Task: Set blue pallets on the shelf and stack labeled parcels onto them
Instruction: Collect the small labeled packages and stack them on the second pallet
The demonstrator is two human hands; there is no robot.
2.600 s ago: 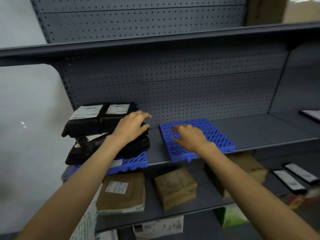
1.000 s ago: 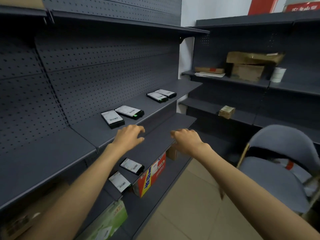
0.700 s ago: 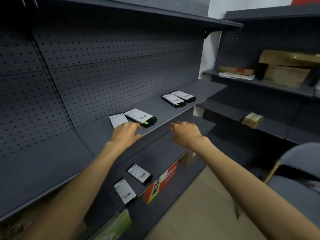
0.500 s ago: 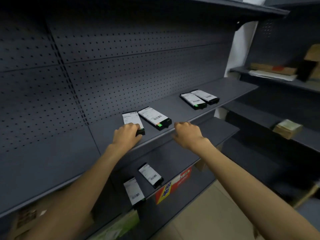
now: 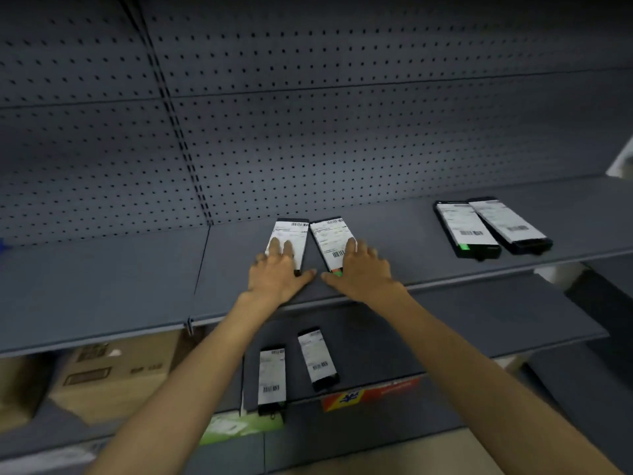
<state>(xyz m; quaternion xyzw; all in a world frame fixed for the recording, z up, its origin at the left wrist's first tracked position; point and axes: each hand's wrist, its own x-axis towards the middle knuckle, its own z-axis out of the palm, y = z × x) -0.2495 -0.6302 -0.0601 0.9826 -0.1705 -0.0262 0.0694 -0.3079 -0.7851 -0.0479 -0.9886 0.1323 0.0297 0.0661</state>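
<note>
Head view. Down onto the grey middle shelf (image 5: 102, 286), with the left grip (image 5: 277, 270) laid flat across the left labelled parcel (image 5: 291, 233). Fingers (image 5: 274, 246) straight and spread wide, holding nothing, merely pressing on the white label. Same story with the right grip (image 5: 361, 270): wide and flat over the near end of the right labelled parcel (image 5: 329, 238), thumb pointing inward along the shelf. Both thumbs nearly tip to tip at the front lip.

Looks like pinning each slim black parcel down to drag it forward. With so thin a packet flush on the metal, hardly any edge to get under. Both label up and just beside each other, closest at the far corners.

Further right on the same shelf, another labelled pair (image 5: 466, 231), side by side, untouched. One shelf down, two more slim parcels (image 5: 272, 378), well apart from either grip. Below left, a cardboard box (image 5: 113, 371). Below centre, a red-and-orange carton (image 5: 373, 394) and a green pack (image 5: 239, 426).

At the far left edge, a sliver of blue (image 5: 2, 243), possibly a pallet but too little showing to tell. No pallet beneath these parcels, so probably the pick-up stage, with curling in and lifting as the likely next move.
</note>
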